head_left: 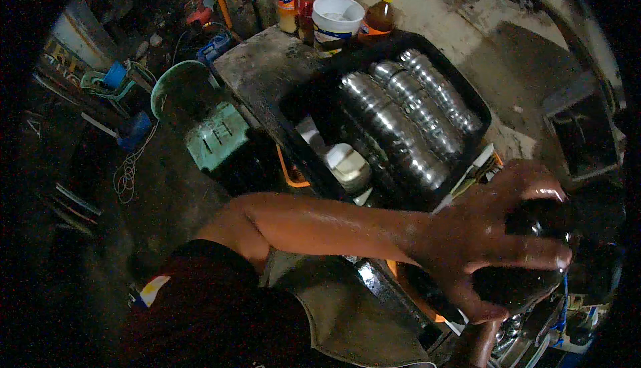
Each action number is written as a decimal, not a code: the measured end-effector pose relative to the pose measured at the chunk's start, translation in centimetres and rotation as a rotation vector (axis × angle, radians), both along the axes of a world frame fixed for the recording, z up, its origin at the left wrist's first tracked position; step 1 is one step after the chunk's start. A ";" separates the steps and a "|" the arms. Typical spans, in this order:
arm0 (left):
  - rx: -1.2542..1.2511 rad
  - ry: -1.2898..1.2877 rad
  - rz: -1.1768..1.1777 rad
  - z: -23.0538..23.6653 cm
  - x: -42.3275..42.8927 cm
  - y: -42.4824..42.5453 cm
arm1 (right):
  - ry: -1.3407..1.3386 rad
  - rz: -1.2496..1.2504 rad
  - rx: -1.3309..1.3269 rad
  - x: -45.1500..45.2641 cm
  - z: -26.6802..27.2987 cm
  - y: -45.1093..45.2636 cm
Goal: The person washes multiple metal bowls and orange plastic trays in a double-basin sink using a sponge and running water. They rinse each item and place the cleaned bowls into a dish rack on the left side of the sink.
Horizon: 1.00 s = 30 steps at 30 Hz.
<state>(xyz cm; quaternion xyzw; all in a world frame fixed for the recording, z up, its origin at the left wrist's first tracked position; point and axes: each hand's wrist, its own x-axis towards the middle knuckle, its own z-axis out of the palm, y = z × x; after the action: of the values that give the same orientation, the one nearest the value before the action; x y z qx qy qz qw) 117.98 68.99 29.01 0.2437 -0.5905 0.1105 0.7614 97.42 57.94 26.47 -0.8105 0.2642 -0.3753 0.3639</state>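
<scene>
My left hand (501,243) reaches across to the right, back of the hand up, its wet fingers spread over and gripping a dark, glossy, rounded object (518,283). Below it rises a wet forearm (485,340), seemingly my right one; its hand is mostly hidden by the object and shadow. Beyond my left arm, a black plastic tub (313,160) holds three rows of nested shiny metal bowls or similar round pieces (395,130). A whitish block (345,163) sits on a rounded piece in the tub's near left corner.
The tub rests on a worn table (265,62). Behind it stand a white bucket (338,15) and several plastic bottles (288,2). On the left are a green basin (175,85), a turquoise container (218,135) and loose cord (127,178). An orange-edged item lies under my arm.
</scene>
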 end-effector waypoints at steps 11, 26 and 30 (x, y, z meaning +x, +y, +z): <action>0.868 0.277 0.587 -7.9 21.0 9.2 | 0.372 0.624 -0.909 26.7 -4.7 0.1; 1.748 -0.836 1.069 -13.5 23.0 9.6 | 0.659 0.666 -1.169 25.8 -10.5 6.1; 1.840 -1.339 0.831 -15.3 25.3 8.5 | 0.812 0.575 -0.839 27.3 -10.3 6.2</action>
<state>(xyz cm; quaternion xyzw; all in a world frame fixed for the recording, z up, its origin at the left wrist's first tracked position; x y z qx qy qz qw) 143.28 77.48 13.70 0.7596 -0.6018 -0.0105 -0.2464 124.76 64.16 16.21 -0.9995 -0.0157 0.0020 -0.0263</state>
